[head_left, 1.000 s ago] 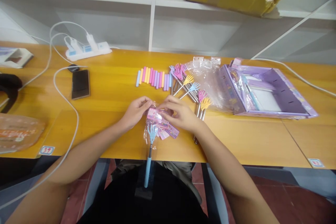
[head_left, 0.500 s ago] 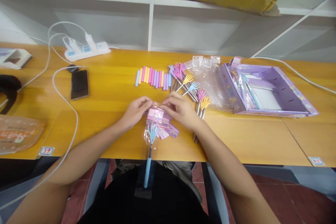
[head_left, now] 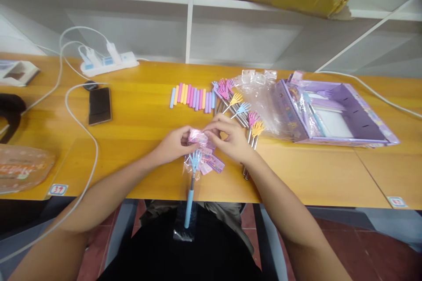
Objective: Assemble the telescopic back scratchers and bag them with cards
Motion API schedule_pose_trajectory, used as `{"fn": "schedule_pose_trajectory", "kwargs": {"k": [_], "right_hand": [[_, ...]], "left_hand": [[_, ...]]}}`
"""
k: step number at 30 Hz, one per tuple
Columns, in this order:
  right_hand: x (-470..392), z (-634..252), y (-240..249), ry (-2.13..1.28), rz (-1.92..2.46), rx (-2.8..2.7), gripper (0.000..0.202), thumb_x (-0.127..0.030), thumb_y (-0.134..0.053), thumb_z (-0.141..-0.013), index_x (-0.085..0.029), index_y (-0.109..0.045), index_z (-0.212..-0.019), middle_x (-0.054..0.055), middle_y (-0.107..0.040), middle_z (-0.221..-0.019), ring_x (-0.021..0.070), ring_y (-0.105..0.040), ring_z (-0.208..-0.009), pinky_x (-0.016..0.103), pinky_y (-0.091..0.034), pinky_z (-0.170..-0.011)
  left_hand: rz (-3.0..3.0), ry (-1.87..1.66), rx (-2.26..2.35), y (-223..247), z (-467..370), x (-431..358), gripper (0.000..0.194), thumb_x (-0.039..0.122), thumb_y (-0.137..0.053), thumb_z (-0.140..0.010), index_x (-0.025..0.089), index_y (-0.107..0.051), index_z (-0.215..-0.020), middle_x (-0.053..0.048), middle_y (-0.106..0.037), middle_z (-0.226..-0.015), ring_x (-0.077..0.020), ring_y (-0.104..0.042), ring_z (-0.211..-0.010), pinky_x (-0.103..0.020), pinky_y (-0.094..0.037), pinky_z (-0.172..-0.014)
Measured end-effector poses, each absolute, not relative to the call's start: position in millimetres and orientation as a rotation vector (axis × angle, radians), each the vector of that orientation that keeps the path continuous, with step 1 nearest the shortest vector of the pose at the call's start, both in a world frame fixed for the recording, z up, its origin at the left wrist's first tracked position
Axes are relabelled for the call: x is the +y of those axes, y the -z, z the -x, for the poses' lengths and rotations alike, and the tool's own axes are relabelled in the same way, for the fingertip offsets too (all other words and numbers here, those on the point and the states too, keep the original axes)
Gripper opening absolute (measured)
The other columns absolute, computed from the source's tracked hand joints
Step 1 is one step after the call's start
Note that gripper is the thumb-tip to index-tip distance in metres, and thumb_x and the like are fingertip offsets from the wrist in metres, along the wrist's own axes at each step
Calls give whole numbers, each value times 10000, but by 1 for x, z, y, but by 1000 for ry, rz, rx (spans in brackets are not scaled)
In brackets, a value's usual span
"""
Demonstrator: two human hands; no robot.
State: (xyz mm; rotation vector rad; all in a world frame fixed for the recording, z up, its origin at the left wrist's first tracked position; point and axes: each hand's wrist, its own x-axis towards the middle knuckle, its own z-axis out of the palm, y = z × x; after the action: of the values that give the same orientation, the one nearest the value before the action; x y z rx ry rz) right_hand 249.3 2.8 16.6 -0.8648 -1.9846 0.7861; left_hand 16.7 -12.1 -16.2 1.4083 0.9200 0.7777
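left hand (head_left: 173, 145) pinched on bag (head_left: 183, 234) at pink card (head_left: 198, 136); right hand (head_left: 232, 138) curled at card's three o'clock, hold unclear. blue scratcher (head_left: 189, 207) bagged, six o'clock of card. advise bag taut, card square.

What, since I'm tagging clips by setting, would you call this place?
Probably a shared workroom or small workshop: a numbered label on the desk, a power strip, and back scratchers near an open purple box.

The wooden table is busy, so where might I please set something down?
Bare: between the smartphone and colored tubes, and in front of the purple box. Crowded: beyond the right hand, with back scratchers and plastic bags.
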Motion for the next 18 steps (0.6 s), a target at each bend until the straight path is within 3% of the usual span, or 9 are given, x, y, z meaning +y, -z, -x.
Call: {"fn": "schedule_pose_trajectory", "kwargs": {"k": [7,18], "right_hand": [[2,-251,-17,-850,768,-2071,125,-270,-665,-1022,-237,-785,-1019,7,-536,-846,150,-547,-697,329,-457,-655],[5,-252,-12,-830,794,-2106,156,-327,-661,-1043,-238,-786,-1017,14,-550,-845,153,-548,-696,321,-452,-649]], "left_hand": [[-1415,-778,916,15,-17,-12,317,362,-846,-865,191,-655,-1052,-36,-748,-967,-178,-723,-867,-299,-556,-783],[-1447,-771,918,14,-18,-13,297,370,-817,-878,195,-650,-1050,-18,-701,-897,-158,-668,-784,-287,-523,-720]]}}
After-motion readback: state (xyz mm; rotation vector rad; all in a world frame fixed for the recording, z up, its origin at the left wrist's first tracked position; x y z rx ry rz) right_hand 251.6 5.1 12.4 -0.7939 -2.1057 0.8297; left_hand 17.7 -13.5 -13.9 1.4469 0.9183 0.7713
